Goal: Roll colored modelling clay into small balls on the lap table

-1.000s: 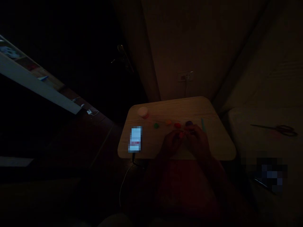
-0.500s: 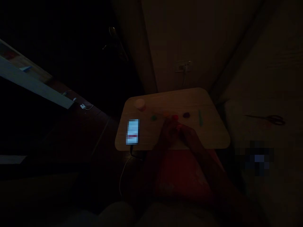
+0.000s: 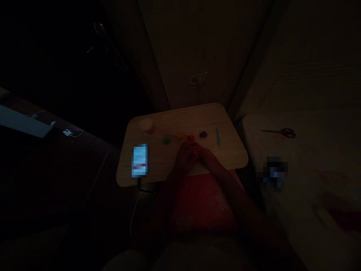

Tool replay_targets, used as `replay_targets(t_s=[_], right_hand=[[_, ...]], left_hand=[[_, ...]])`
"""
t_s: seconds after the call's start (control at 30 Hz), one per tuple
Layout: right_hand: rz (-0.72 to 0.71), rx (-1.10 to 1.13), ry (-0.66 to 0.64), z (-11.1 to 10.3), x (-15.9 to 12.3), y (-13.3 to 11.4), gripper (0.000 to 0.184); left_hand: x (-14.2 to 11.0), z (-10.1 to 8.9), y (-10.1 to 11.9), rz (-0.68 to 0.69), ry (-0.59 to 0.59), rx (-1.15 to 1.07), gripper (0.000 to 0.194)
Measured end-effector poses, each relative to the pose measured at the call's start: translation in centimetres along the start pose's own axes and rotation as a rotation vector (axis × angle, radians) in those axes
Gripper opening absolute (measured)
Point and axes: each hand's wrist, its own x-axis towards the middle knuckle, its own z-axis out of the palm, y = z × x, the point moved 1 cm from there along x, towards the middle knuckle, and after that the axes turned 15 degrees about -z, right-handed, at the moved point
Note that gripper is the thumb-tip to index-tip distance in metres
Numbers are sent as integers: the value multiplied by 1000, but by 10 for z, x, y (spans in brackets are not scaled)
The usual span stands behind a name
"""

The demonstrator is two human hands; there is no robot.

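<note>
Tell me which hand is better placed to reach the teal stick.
Probably the right hand: the teal stick lies ahead of it and to its right, farther from the left hand. Both hands seem to hold a pink lump, so the right may need freeing first.

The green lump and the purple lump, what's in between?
In the head view, an orange lump and a red lump lie between them.

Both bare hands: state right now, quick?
Left hand: closed around a small, pinkish-red, clay-like lump.
Right hand: at the same lump; too dark to tell its grip.
</note>
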Motion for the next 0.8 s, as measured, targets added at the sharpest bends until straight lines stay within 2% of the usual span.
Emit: replay_targets(t_s=[0.2,0.33,0.47,0.57,0.7,0.8], right_hand=[[39,22,-5,4,0,3,44],[39,-11,-24,8,2,-3,43],[76,1,17,10,6,-12,48],[97,26,24,11,6,-14,52],[107,103,30,15,0,-9,56],[109,131,23,17,-3,-6,58]], left_hand=[[-1,-2,-3,-17,42,-5,28],[-2,-4,-3,-21,83,20,28],[-1,-6,-1,-28,79,-58,34],[0,-7,2,-74,15,-130,38],[2,-7,8,-148,-146,-214,45],[1,-6,8,-183,-185,-257,48]])
